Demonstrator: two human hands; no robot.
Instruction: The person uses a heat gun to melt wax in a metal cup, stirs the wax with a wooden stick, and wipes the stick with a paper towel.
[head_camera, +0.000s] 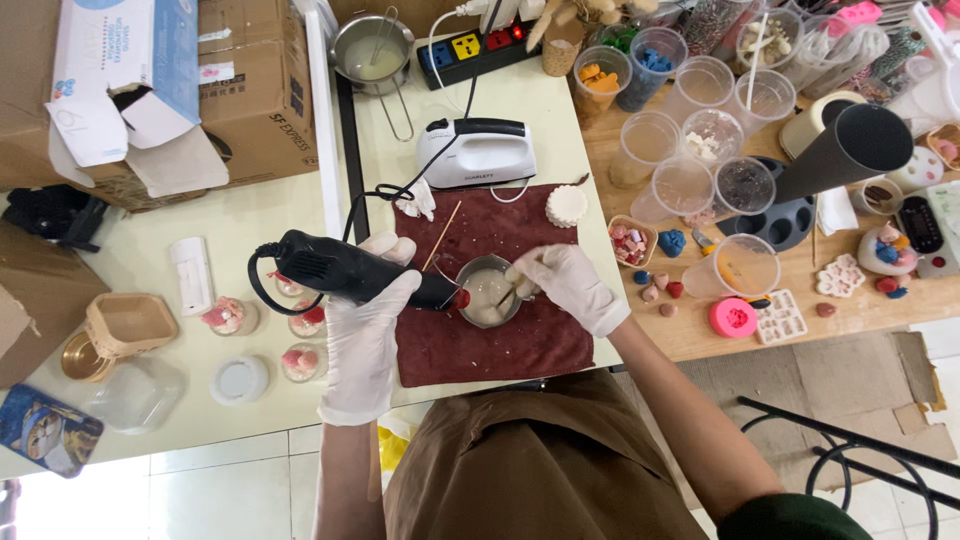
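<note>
At frame centre, the left hand (368, 318) grips a black heat gun (350, 272) aimed into a small metal cup (488, 290) on the dark red cloth (480, 350). The right hand (568, 285), fingers closed on a stick, stirs; pale lumps remain unmelted.

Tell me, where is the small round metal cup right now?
In the head view, the small round metal cup sits mid-table on the dark red cloth, between the black heat gun in the left hand and the right hand.
</note>
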